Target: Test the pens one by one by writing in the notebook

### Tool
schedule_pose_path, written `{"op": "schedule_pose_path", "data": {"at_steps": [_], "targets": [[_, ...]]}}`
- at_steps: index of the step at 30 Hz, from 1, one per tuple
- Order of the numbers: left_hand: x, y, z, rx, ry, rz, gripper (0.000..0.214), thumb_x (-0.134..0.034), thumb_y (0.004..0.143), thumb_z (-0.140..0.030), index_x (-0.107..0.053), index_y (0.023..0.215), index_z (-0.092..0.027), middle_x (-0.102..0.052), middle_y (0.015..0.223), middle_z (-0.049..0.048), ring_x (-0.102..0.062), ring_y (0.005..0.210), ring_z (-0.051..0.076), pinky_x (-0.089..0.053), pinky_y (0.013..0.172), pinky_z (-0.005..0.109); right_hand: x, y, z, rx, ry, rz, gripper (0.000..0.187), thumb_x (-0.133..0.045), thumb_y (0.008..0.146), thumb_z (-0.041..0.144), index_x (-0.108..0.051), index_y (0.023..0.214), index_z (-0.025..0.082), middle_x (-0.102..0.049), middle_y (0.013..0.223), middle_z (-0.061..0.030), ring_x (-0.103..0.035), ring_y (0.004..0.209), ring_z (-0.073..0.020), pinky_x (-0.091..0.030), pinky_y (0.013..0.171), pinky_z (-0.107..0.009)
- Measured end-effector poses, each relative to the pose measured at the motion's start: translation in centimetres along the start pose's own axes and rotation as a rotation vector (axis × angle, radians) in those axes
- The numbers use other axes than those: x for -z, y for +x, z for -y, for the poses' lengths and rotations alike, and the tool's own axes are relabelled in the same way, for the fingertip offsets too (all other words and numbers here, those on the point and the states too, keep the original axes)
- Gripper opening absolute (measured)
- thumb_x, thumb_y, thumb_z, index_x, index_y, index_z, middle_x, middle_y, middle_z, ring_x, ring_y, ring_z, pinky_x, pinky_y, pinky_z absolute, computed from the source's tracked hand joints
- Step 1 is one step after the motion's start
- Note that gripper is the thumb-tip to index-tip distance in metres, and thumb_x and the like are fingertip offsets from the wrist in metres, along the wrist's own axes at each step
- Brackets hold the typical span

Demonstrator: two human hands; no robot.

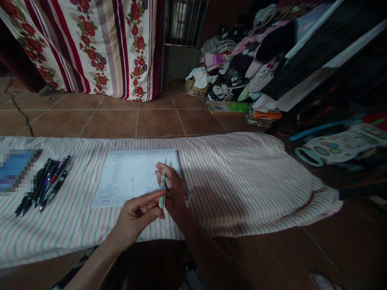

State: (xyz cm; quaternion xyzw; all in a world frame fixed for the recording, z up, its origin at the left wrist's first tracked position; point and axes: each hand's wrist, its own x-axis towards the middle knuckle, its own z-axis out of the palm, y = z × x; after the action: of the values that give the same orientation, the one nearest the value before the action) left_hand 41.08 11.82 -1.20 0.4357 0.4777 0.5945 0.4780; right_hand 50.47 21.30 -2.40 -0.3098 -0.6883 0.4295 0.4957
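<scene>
A light green pen [163, 183] stands nearly upright over a spiral notebook [133, 175] that lies open on a striped cloth [242, 177]. My right hand [174, 192] is wrapped round the pen's middle. My left hand [139, 211] reaches in from the left and pinches the pen's lower end with thumb and fingers. Both hands hover at the notebook's near right corner. The page shows faint printed lines and pencil marks.
Several dark pens [45, 183] lie in a row on the cloth at the left, next to a blurred blue patch [15, 167]. Beyond is tiled floor [121, 117], a floral curtain [90, 44], and a pile of clothes [248, 52] at the back right.
</scene>
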Motion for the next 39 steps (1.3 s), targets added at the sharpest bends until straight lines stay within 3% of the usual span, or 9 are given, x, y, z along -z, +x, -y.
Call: {"op": "schedule_pose_path", "data": {"at_steps": [3,7,11,21,31,39], "targets": [[-0.3,-0.4,-0.2,-0.213,0.245,0.0,0.031,-0.065,0.075,-0.018,-0.068,0.105,-0.025,-0.068,0.068,0.0016,-0.061,0.059,0.012,-0.05,0.055,0.021,-0.2,0.0,-0.4,0.181,-0.069,-0.022,0.025,-0.052,0.084,0.02,-0.062,0.106,0.024,-0.067,0.095,-0.0052,-0.064,0.085,-0.016,-0.052,0.077,-0.028],[-0.6,-0.7,-0.3,-0.542,0.555,0.028,0.034,-0.061,0.078,-0.013,-0.062,0.111,-0.023,-0.069,0.081,0.0035,-0.065,0.073,0.013,-0.053,0.063,0.021,-0.6,-0.1,-0.9,0.403,-0.161,-0.011,0.026,-0.051,0.084,0.014,-0.058,0.107,0.021,-0.066,0.086,-0.0046,-0.064,0.082,-0.0139,-0.054,0.076,-0.026],[-1.1,-0.9,-0.3,-0.66,0.662,0.005,0.031,-0.056,0.082,-0.015,-0.058,0.112,-0.019,-0.068,0.08,0.0046,-0.064,0.075,0.013,-0.054,0.064,0.022,-0.5,-0.1,-0.7,0.483,-0.205,0.022,0.031,-0.05,0.084,0.011,-0.054,0.113,0.02,-0.066,0.086,-0.0052,-0.063,0.082,-0.0146,-0.055,0.077,-0.028],[-1.5,-1.6,-0.5,-0.716,0.747,0.004,0.03,-0.053,0.082,-0.012,-0.054,0.112,-0.011,-0.061,0.07,0.0028,-0.059,0.067,0.011,-0.051,0.059,0.02,-0.9,-0.7,0.0,0.542,-0.224,0.026,0.028,-0.045,0.085,0.011,-0.055,0.11,0.016,-0.067,0.09,-0.0093,-0.062,0.081,-0.0173,-0.055,0.073,-0.031],[-2.0,-1.6,-0.3,-0.736,0.74,-0.047,0.031,-0.05,0.085,-0.01,-0.052,0.115,-0.012,-0.064,0.077,0.0041,-0.061,0.072,0.011,-0.052,0.063,0.02,-0.9,-0.7,0.1,0.529,-0.239,0.009,0.029,-0.045,0.085,0.011,-0.054,0.112,0.017,-0.066,0.086,-0.0078,-0.062,0.079,-0.0167,-0.055,0.07,-0.031],[-2.0,-1.3,-0.3,-0.675,0.738,-0.06,0.024,-0.053,0.085,-0.016,-0.055,0.109,-0.016,-0.065,0.073,0.0018,-0.062,0.069,0.011,-0.053,0.058,0.02,-0.9,-0.5,-0.1,0.524,-0.27,-0.003,0.028,-0.044,0.086,0.011,-0.053,0.112,0.017,-0.065,0.087,-0.008,-0.062,0.081,-0.0169,-0.055,0.073,-0.031]]}}
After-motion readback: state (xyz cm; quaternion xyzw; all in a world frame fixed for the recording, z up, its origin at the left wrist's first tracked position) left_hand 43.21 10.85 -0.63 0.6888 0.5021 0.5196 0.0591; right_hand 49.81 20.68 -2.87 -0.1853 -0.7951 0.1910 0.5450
